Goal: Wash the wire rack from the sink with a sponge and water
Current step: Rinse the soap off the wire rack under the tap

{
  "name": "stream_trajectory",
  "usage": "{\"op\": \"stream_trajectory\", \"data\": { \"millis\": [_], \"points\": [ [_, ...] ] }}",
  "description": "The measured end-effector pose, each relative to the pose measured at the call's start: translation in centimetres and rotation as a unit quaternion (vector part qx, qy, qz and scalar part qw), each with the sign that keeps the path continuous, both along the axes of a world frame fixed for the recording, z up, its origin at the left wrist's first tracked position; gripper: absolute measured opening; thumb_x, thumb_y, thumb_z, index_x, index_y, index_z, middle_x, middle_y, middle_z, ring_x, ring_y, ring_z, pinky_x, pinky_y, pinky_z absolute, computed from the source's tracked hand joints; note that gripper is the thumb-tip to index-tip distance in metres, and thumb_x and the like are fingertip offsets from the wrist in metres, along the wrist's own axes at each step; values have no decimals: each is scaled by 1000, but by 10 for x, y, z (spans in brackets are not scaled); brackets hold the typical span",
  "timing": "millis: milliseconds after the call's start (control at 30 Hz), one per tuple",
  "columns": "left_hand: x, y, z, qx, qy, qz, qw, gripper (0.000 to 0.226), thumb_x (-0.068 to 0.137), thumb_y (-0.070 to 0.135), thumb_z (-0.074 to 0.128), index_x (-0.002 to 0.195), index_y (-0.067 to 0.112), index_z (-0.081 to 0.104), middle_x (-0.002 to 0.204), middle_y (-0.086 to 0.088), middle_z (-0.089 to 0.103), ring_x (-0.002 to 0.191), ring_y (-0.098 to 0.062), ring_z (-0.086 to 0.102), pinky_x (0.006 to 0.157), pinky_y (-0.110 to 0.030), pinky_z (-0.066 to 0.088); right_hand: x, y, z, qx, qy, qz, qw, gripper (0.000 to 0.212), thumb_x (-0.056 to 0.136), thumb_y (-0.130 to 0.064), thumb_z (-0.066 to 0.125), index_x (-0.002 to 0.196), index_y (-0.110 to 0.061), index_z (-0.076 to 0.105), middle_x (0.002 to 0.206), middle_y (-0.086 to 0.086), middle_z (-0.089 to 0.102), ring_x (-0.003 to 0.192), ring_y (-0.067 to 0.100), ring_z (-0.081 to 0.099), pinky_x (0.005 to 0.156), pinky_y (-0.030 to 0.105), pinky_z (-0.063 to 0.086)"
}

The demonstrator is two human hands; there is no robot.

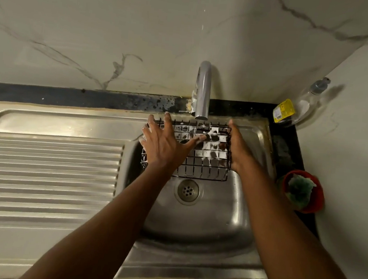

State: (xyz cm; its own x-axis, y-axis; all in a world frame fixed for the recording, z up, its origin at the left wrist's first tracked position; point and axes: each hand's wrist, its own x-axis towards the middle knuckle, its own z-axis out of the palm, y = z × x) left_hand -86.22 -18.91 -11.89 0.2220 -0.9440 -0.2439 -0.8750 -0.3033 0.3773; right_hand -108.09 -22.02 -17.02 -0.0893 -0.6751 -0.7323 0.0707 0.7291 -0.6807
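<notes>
A black wire rack, patched with white foam, is held over the back of the steel sink bowl under a thin stream of water from the tap. My left hand lies flat on the rack's left part with fingers spread and the thumb stretched across the wires. My right hand presses straight-fingered against the rack's right edge. The green sponge sits in a red bowl on the counter to the right of the sink, in neither hand.
A ribbed steel drainboard stretches to the left of the bowl. The drain lies just in front of the rack. A clear pump bottle with a yellow label stands in the back right corner against the marble wall.
</notes>
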Motion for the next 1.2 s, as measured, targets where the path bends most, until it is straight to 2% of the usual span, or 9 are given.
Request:
{"op": "stream_trajectory", "data": {
  "millis": [100, 167, 300, 433, 567, 767, 933, 1067, 1200],
  "points": [
    [5, -7, -4, 1, -6, 4, 1000, 128, 69, 101, 43, 166, 27, 4, 172, -22, -5, 154, -54, 8, 118, -72, 22, 25, 13, 47, -49, 65, 85, 993, 117, 58, -103, 55, 156, -46, 31, 162, -5, 39, 142, 26, 43, 112, 61, 36],
    [6, -10, -6, 5, -18, -10, 1000, 127, 71, 102, 39, 167, 26, 3, 172, -21, -9, 154, -54, 6, 118, -72, 22, 28, 17, 51, -75, 78, 108, 988, 95, 73, -82, 70, 153, -39, 41, 145, -4, 56, 132, 25, 51, 108, 58, 44],
    [0, -4, -7, 5, -72, -51, 996, 116, 79, 100, 15, 167, 26, 0, 171, -18, -17, 154, -56, -5, 119, -73, 12, 19, 16, 29, -82, 47, 63, 993, 35, 74, -51, 82, 101, -28, 80, 91, -2, 73, 114, 40, 67, 105, 63, 50],
    [-16, 5, -10, -34, -106, -135, 985, 103, 90, 87, -3, 165, 16, -3, 171, -20, -15, 156, -43, -20, 121, -70, -9, 21, 15, 34, -69, 46, 47, 995, 27, 75, -47, 79, 87, -23, 80, 76, -6, 68, 101, 31, 70, 94, 52, 58],
    [-56, 24, -13, -73, -19, -308, 948, 74, 109, 56, 12, 165, 10, -2, 172, -16, -10, 159, -31, -15, 128, -58, -2, 25, 14, 35, -67, 30, 50, 996, 23, 98, -41, 62, 93, -23, 76, 78, -11, 74, 85, 13, 69, 65, 29, 53],
    [-17, 9, -17, -130, -52, -317, 938, 57, 111, 49, 17, 165, 29, 19, 173, -1, 16, 160, -23, 9, 129, -54, 10, 12, 19, 17, -56, 23, 25, 998, 38, 73, -45, 76, 99, -18, 78, 104, 16, 75, 103, 44, 72, 89, 64, 58],
    [8, -4, -12, -108, -36, -230, 966, 54, 111, 45, 30, 159, 22, 34, 167, -14, 30, 157, -33, 21, 127, -54, 22, 26, 17, 30, -55, 6, 32, 998, 9, 95, -18, 63, 90, -15, 70, 71, 1, 69, 59, 14, 69, 52, 24, 53],
    [-27, 33, -7, -98, -26, -390, 915, 65, 109, 52, 33, 164, 20, 22, 172, -17, 13, 156, -36, 17, 127, -52, 19, 27, 12, 31, -60, 25, 33, 997, 35, 94, -50, 64, 97, -18, 76, 99, 4, 74, 95, 22, 68, 87, 38, 54],
    [-15, 41, -17, -119, -51, -404, 906, 66, 110, 57, 25, 166, 24, 15, 174, -8, 8, 160, -28, 9, 128, -55, 16, 19, 13, 24, -58, 46, 44, 996, 28, 97, -48, 60, 97, -24, 74, 95, 2, 70, 99, 27, 65, 93, 44, 52]
  ]
}}
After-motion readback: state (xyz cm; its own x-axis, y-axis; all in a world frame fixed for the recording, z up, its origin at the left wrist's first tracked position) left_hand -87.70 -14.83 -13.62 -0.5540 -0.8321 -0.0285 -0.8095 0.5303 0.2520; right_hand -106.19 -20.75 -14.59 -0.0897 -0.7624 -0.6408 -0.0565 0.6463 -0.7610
